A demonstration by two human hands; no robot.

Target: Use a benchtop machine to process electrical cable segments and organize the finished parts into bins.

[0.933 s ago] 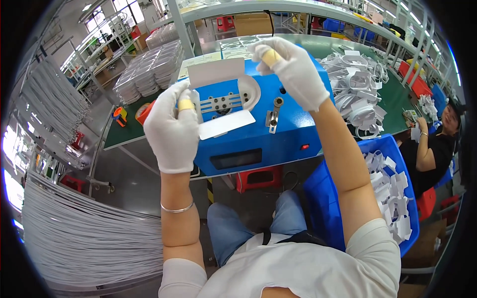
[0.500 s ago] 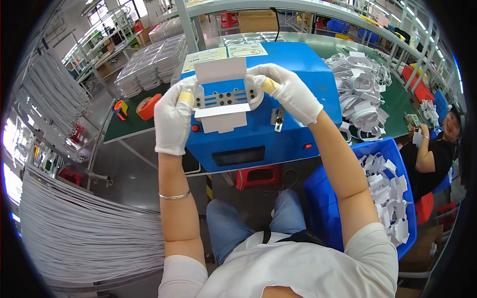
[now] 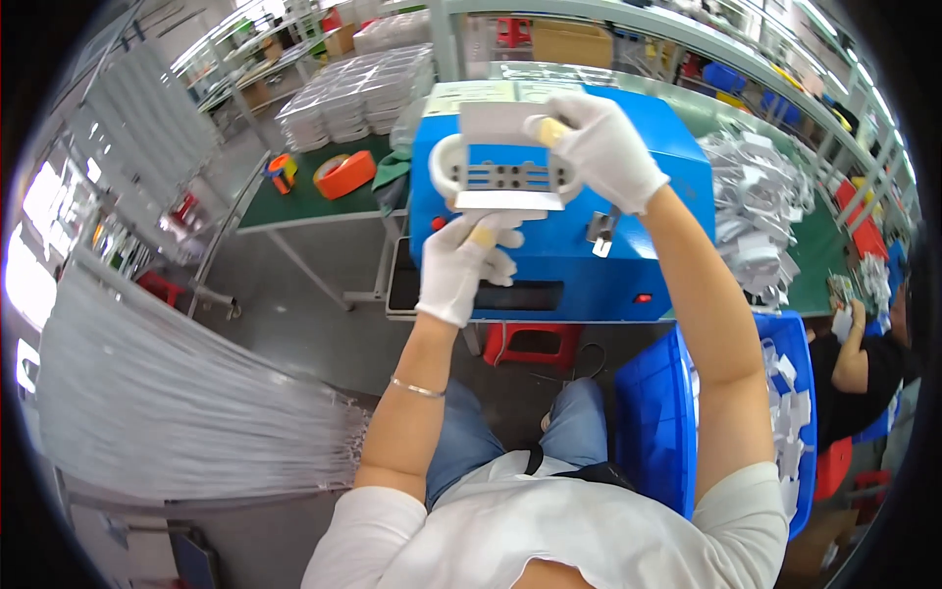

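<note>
A white folded card (image 3: 508, 200) sits around a slotted metal fixture (image 3: 505, 177) on the front of a blue machine (image 3: 628, 270). Its upper flap stands up and its lower flap sticks out towards me. Loops of white cable (image 3: 446, 165) show at both sides of the fixture. My right hand (image 3: 608, 147), in a white glove with a yellow thumb cover, pinches the upper flap near its right edge. Just below the lower flap, my gloved left hand (image 3: 466, 260) has its fingers spread and pointing right; whether they touch the flap I cannot tell.
A blue bin (image 3: 653, 422) of white card pieces stands at my right. Cabled cards (image 3: 756, 206) pile up on the green table. Orange tape (image 3: 345, 175) and clear trays (image 3: 358, 93) lie at the back left, hanging cables (image 3: 186, 393) nearer. A co-worker (image 3: 863, 373) sits far right.
My left hand has left the coil's left side and dropped below the lower flap. My right hand has gone from the coil's right side up to the upper flap. The view has turned left.
</note>
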